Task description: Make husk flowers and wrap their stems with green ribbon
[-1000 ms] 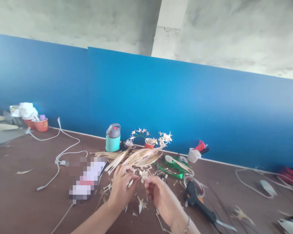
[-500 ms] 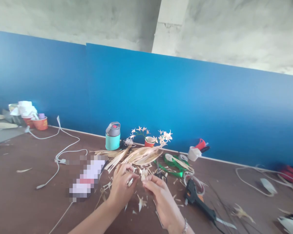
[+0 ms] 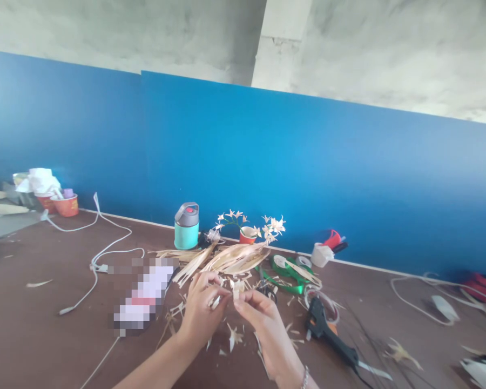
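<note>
My left hand (image 3: 202, 310) and my right hand (image 3: 263, 324) meet low in the middle of the view, above the brown table (image 3: 36, 329). Both pinch a small pale piece of dried leaf (image 3: 237, 290) between their fingertips, the fingers of each hand closed on it. A second strip shows under my left fingers. Just beyond the hands lies a bundle of dried leaf strips (image 3: 227, 260). Loose leaf scraps (image 3: 233, 337) litter the table below the hands.
A black glue gun (image 3: 328, 335) lies right of my right hand, green ribbon (image 3: 285, 275) and tape rolls behind it. A teal flask (image 3: 187, 227), a red cup of paper flowers (image 3: 249, 233) and a white cup (image 3: 319, 256) stand by the blue wall. White cables (image 3: 101, 259) trail left.
My right hand has moved up and left to meet my left hand, and both now pinch the small leaf piece. The left hand has barely shifted.
</note>
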Demonstrator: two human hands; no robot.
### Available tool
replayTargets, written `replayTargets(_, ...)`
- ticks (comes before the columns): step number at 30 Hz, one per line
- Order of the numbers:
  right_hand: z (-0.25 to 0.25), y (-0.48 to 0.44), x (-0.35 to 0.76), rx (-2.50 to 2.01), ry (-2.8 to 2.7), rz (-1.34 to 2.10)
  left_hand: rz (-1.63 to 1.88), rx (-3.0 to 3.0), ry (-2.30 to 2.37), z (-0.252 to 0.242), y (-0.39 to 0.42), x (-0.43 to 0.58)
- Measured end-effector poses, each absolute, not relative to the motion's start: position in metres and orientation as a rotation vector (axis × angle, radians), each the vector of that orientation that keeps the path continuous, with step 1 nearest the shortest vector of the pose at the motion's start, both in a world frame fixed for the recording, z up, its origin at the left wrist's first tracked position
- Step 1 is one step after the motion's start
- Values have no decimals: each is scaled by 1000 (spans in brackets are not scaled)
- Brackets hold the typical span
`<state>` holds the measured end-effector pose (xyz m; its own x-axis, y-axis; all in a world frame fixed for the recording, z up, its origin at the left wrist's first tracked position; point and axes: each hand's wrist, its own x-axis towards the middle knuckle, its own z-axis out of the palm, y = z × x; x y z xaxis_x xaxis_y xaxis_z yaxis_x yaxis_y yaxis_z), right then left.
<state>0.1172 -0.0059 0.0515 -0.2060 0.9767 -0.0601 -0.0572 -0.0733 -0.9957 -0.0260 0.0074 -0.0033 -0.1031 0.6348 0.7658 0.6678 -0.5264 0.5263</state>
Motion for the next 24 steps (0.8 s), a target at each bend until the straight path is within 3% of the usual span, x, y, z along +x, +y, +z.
replayTargets(24, 51, -8, 113, -1096, -1252, 1398, -1820, -2072, -1454, -5, 9, -26)
